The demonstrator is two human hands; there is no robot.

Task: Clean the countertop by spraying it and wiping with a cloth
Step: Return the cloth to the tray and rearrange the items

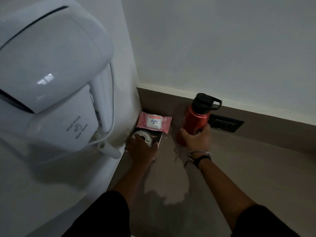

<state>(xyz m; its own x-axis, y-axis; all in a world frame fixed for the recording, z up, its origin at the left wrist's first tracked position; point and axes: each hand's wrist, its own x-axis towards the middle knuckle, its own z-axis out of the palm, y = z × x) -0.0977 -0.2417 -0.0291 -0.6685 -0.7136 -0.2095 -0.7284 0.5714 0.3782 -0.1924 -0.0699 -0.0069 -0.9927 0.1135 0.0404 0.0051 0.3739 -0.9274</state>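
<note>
Brown countertop (pixel 248 168): right hand (pixel 196 137) wraps the red bottle (pixel 193 124), rigid, probably heavy, slick; left of it, left hand (pixel 142 147) clasps a box (pixel 154 136).

The room is dim, with plain white walls (pixel 222 48) meeting at a corner. A white wall-mounted hair dryer (pixel 51 69) with a coiled cord (pixel 109 149) hangs on the left wall, and a dark socket plate (pixel 225 124) sits in the brown upstand

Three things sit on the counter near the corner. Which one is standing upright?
The red bottle with the black cap, gripped by the right hand. The pink wipes pack and the dark box under the left hand lie flat.
</note>
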